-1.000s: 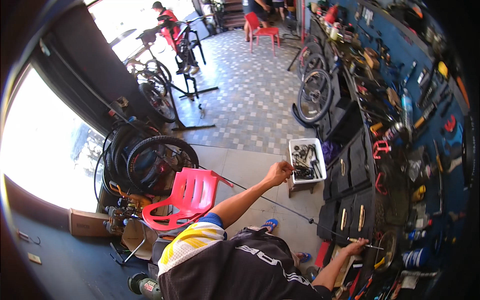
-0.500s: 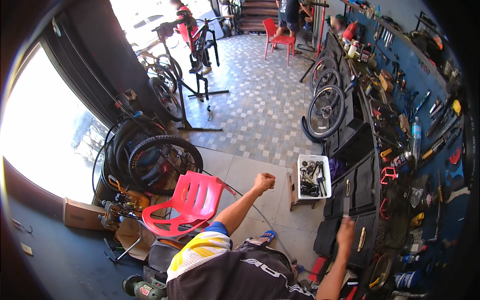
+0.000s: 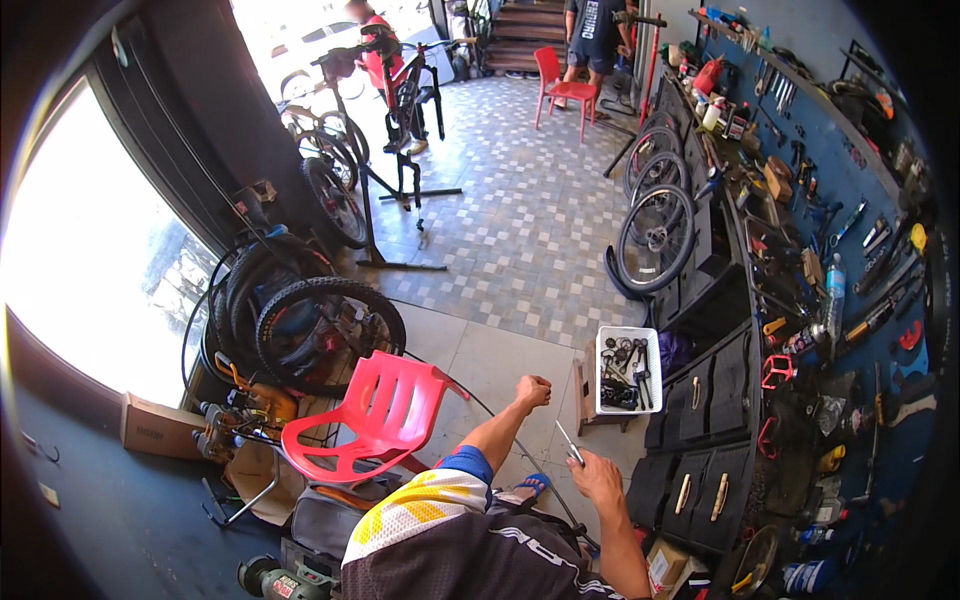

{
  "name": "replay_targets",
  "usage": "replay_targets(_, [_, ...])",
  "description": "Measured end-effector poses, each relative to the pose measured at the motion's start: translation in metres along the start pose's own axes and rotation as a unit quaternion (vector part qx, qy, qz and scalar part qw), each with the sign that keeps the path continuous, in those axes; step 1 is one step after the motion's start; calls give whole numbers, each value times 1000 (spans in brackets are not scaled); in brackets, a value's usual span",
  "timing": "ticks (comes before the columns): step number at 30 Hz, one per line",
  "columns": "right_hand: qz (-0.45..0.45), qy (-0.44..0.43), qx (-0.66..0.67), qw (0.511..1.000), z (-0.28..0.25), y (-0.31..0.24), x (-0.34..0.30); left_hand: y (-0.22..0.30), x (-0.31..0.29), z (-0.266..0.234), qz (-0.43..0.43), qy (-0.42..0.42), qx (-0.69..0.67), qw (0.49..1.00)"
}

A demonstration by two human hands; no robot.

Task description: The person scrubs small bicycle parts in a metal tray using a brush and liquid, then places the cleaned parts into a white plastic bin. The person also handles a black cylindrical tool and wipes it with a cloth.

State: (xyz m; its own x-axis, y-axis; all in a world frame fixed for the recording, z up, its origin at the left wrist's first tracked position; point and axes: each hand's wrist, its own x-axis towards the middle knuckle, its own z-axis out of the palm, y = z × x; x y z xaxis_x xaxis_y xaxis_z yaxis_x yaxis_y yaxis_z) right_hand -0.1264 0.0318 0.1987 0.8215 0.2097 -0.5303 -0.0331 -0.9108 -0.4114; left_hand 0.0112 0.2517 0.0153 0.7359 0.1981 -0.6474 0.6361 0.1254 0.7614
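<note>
My right hand (image 3: 598,478) is closed round a slim tool with a narrow silver blade (image 3: 568,437), which points up and left toward my other hand. Its exact kind is too small to tell. In front of my body, my left hand (image 3: 533,391) makes a fist; whatever it may hold is hidden. The two hands are apart. Right of my left hand, a white plastic basket (image 3: 600,408) with dark metal bicycle parts (image 3: 625,372) rests on a small wooden stool (image 3: 584,385). A dark cable (image 3: 480,402) runs over the floor below my left arm.
A red plastic chair (image 3: 383,408) stands at my left, before a bicycle tyre (image 3: 275,310). Black drawers (image 3: 700,400) and a tool-covered bench (image 3: 760,300) line the right. Farther off are a bike stand (image 3: 372,225), bicycle wheels (image 3: 655,240), another red chair (image 3: 565,88) and two people.
My right hand has swung left from the drawers toward my left hand, bringing the slim tool with it. My left hand stays closed. The far person by the red chair has shifted posture.
</note>
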Motion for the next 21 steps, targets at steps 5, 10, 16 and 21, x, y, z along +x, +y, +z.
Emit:
replay_targets(5, [35,8,11,999,-12,1,-6,4,6,-3,3,22,5,1000])
replay_targets(10, [26,12,5,1000,-20,-2,-7,7,11,-3,15,23,5,1000])
replay_targets(16, [38,24,21,999,-16,2,-3,8,10,6,32,17,13,999])
replay_targets(21, [30,42,41,998,-9,8,-2,5,18,-2,33,-5,91,995])
